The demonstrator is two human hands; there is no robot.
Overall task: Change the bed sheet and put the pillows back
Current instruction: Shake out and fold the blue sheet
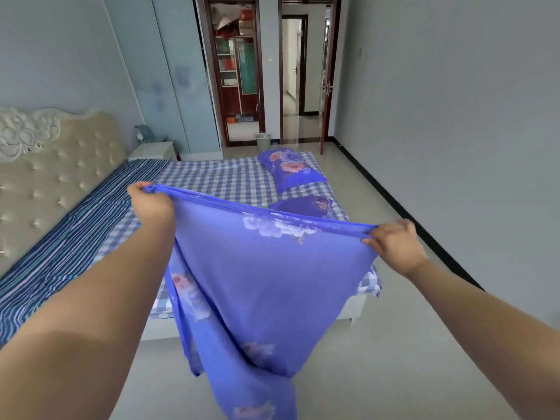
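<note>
**Floral sheet held up over the foot of the bed**

Both bare forearms reach forward from the bottom corners of the view, each ending in a hand gripping the top edge of a blue floral sheet (266, 286). On the left hand (150, 203) the fingers are curled tight round a bunched corner of the cloth; on the right hand (394, 242) the fingers and thumb pinch the other corner, knuckles up. Between the hands the edge runs taut, with a zipper line along it, and the rest of the cloth hangs down in front of the bed (212, 180) towards the floor, its lower end out of view.

Behind the sheet, the bed carries a blue-and-white checked cover, with a striped cover (69, 237) lying on the bed beside the tufted headboard (60, 171). Two floral pillows lie on the bed's far side: one pillow (291, 168) at the far corner, a second pillow (306, 206) nearer, partly hidden by the held edge. Beyond the bed stand a white nightstand (153, 150), a small bin (263, 141) and two open doorways.
</note>
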